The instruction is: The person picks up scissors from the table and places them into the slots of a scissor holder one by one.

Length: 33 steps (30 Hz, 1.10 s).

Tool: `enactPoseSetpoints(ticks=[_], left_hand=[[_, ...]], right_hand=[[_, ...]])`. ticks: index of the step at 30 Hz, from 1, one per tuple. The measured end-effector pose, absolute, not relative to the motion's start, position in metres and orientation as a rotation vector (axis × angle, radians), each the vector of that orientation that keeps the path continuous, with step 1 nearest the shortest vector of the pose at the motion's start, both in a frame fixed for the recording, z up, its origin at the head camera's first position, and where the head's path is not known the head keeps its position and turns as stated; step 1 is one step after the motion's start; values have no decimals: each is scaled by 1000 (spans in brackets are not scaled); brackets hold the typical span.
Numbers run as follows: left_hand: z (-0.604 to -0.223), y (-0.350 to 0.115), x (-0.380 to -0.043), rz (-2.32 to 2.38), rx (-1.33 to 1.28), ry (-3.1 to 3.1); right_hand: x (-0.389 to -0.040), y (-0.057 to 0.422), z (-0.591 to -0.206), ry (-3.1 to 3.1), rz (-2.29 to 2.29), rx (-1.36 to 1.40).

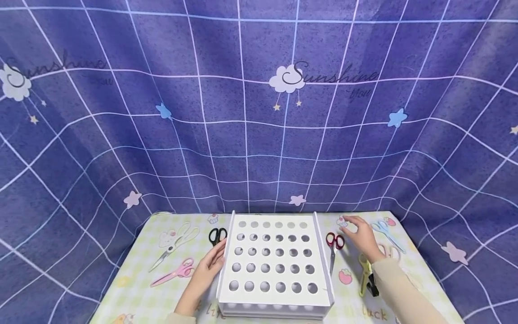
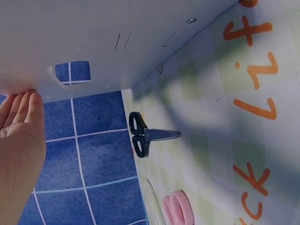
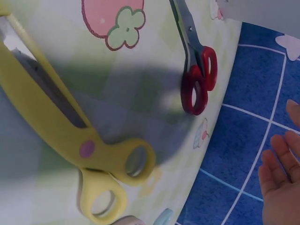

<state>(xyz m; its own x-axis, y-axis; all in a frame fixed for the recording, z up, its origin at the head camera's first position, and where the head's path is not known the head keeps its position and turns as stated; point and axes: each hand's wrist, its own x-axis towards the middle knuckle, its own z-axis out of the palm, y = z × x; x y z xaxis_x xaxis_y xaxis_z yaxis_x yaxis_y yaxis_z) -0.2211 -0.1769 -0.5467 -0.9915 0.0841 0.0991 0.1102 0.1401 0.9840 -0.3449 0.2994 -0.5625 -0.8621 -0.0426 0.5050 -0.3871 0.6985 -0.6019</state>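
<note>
A white rack (image 1: 273,276) with rows of round holes stands in the middle of the table. My left hand (image 1: 204,274) lies against its left side, fingers extended and touching the white panel in the left wrist view. Just behind that hand are black-handled scissors (image 2: 146,135). My right hand (image 1: 361,236) is in the air right of the rack, fingers loosely bent, holding nothing. Closest to it are red-handled scissors (image 3: 191,77) beside the rack and yellow scissors (image 3: 56,126) nearer the front.
Left of the rack lie white-handled scissors (image 1: 171,248) and pink scissors (image 1: 182,271). On the right are light blue scissors (image 1: 386,233) and a black object (image 1: 374,287) partly behind the right sleeve. A blue grid curtain (image 1: 259,139) hangs behind the table.
</note>
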Motion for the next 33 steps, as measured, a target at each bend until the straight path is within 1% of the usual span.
enactPoseSetpoints(ticks=[6, 19, 25, 33], left_hand=[[-549, -172, -217, -2058, -201, -2324], [-549, -170, -219, -2058, -203, -2307], [-550, -174, -217, -2007, -274, -2298], [-547, -176, -218, -2037, -219, -2329]], right_hand=[[-341, 302, -571, -2471, 1007, 298], [-347, 312, -582, -2573, 998, 236], [-347, 308, -585, -2641, 1014, 195], [-347, 300, -592, -2668, 1061, 115]])
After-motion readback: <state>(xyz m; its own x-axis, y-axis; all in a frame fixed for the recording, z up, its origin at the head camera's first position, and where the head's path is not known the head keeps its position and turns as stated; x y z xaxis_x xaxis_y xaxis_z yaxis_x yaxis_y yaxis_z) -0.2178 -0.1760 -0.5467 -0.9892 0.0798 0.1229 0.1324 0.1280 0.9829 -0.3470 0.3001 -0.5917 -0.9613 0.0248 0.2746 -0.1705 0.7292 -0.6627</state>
